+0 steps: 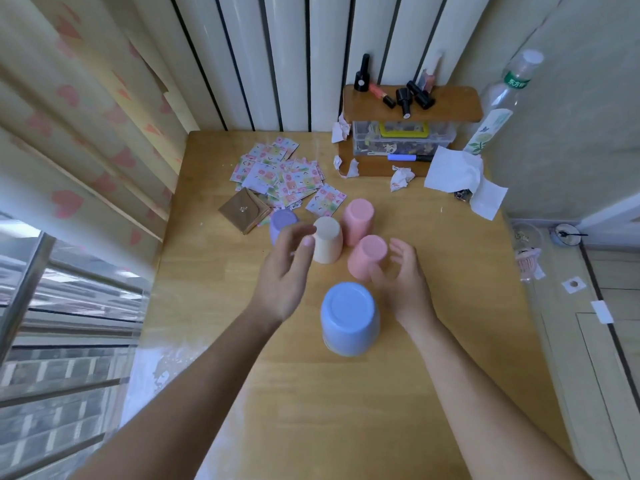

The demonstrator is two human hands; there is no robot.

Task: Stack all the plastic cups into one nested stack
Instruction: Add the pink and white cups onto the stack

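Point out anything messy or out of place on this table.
The five cups stand upside down and intact; the blue cup may hide another beneath. Oddities: crumpled paper scraps near the wooden shelf, small dark bottles toppled on it, and packets strewn in a loose heap.

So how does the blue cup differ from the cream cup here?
The blue cup stands alone nearest the person and looks wider; the cream cup stands farther back among the other cups and looks narrower. The left hand partly covers the cream cup; the blue one is unobstructed. Both stand upside down.

cups (349, 318): 5 | hands (289, 268): 2 | black bottles (403, 98): 4
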